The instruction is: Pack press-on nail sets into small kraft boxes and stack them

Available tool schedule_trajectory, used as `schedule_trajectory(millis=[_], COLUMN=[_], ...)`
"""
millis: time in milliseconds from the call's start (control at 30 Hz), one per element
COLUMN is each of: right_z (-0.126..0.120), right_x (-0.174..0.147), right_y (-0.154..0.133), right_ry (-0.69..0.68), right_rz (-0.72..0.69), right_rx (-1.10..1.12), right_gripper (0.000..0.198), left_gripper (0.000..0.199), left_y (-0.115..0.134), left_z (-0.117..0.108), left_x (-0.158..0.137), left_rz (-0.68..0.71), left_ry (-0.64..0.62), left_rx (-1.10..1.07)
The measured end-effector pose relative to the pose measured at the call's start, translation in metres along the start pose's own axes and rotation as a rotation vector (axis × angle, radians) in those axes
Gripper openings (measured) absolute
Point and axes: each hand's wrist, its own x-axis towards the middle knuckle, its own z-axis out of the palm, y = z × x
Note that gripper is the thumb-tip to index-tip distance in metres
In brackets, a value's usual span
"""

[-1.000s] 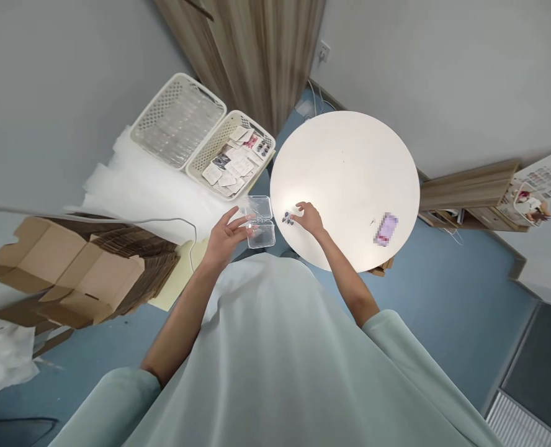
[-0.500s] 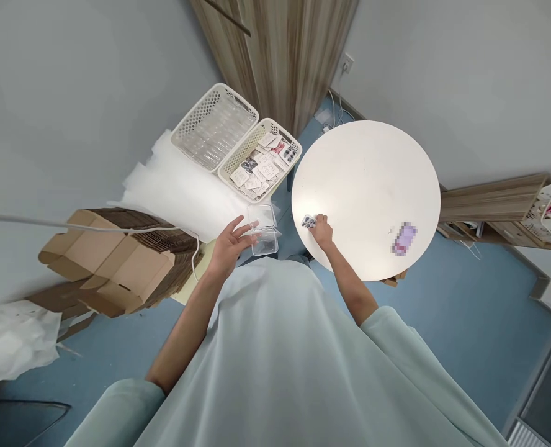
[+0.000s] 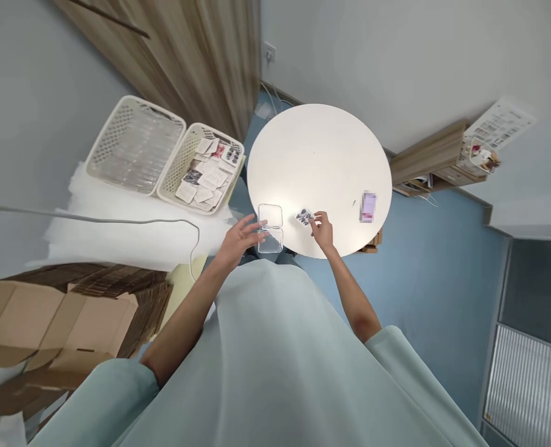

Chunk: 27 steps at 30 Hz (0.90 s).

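Note:
My left hand (image 3: 241, 241) is closed on the edge of a clear plastic box (image 3: 270, 242), its fingers at the hinge side. The box's lid stands open, and it sits by the near left rim of the round white table (image 3: 322, 149). To the right, my right hand (image 3: 322, 233) pinches a small white card (image 3: 304, 216) with dark printed spots or pieces on it. The card is a short way from the box, over the table top. Whether it touches the table I cannot tell.
Two white baskets stand at the left: one with stacked clear boxes (image 3: 140, 149), one with many small cards (image 3: 211, 177). A blurred purple item (image 3: 368, 207) lies on the table. Flattened cardboard boxes (image 3: 61, 316) are piled at lower left, with a cable (image 3: 117, 220) crossing above.
My view has turned to the right. The open box in my left hand has come to the table's rim. The card in my right hand now shows more of its face and is closer to the box.

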Motion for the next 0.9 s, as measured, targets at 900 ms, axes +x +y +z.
schedule_trajectory(millis=[900], right_z=[-0.101], right_x=[-0.095], right_y=[-0.068], right_ry=[0.026], right_rz=[-0.288], right_rx=[0.169], right_gripper=[0.029], left_gripper=[0.090], left_y=[0.019], left_z=[0.096], left_x=[0.027], left_rz=[0.054], left_ry=[-0.311], left_rx=[0.073])
